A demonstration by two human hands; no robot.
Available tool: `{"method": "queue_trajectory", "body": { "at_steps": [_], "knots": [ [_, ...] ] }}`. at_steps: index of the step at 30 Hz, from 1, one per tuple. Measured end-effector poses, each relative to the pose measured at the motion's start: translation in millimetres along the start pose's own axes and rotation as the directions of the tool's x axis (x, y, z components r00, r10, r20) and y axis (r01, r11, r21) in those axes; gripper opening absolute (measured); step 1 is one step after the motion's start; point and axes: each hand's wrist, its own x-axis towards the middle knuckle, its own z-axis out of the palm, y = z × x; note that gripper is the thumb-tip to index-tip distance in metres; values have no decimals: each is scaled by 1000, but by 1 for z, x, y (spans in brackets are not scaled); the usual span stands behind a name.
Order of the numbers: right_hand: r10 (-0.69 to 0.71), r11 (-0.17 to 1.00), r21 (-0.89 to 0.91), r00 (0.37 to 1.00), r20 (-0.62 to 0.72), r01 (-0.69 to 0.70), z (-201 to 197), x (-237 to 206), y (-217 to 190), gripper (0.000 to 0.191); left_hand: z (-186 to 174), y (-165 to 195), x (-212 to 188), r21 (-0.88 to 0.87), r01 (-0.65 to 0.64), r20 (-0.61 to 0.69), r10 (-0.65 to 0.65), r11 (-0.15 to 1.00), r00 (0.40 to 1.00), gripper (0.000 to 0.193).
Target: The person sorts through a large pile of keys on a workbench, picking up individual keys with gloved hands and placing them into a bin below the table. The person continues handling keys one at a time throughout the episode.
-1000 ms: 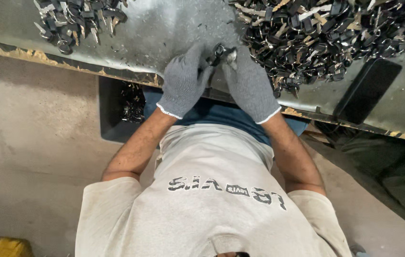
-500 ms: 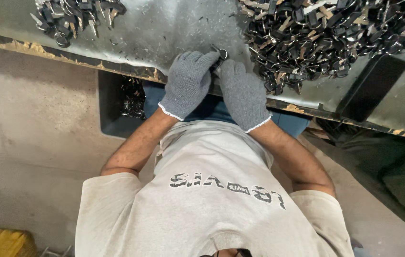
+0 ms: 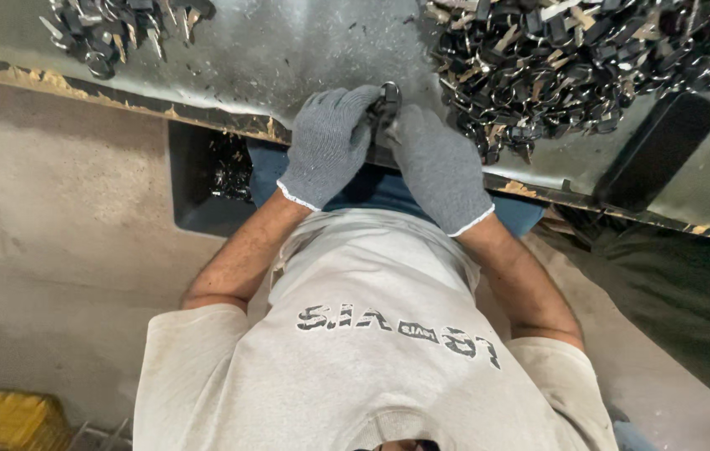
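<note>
Left hand (image 3: 327, 144): grey knit glove, fingers curled, pinching one side of a small dark metal part (image 3: 388, 98). Right hand (image 3: 438, 167): same grey glove, fingertips closed on the other side of that part. The two hands meet at the fingertips, the part held between them just above the near edge of the table (image 3: 305, 50).

Table: dull grey metal top, scratched, with a worn near edge.

Large heap of dark metal pieces (image 3: 572, 58): on the table just beside the right hand, spreading to the far right.

Smaller heap of like pieces (image 3: 117, 29): on the table's far left, well apart from the hands.

Dark bin (image 3: 209, 179): below the table edge, left of the left forearm, with some dark pieces inside.

Yellow crate (image 3: 8, 422): on the floor, lower left corner.
</note>
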Motion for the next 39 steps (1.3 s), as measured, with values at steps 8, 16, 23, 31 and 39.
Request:
{"method": "queue_trajectory", "body": {
  "at_steps": [8,16,23,31,39],
  "knots": [
    [52,998,14,991,121,-54,-3,12,-17,24,3,-2,-6,58,-96,83,91,994,992,47],
    [78,994,76,996,-36,-75,-13,16,-11,55,3,4,-5,65,-3,-17,4,998,1000,32],
    [98,958,272,995,5,-96,-13,17,-1,60,2,7,-6,259,-67,14,66,964,998,12],
    [67,994,-90,998,-4,-67,9,-10,-1,28,2,4,-4,163,31,13,-33,986,999,12],
    [46,999,-26,994,102,-44,-11,19,-13,26,10,0,-12,202,-43,26,38,978,999,13]
  ]
}}
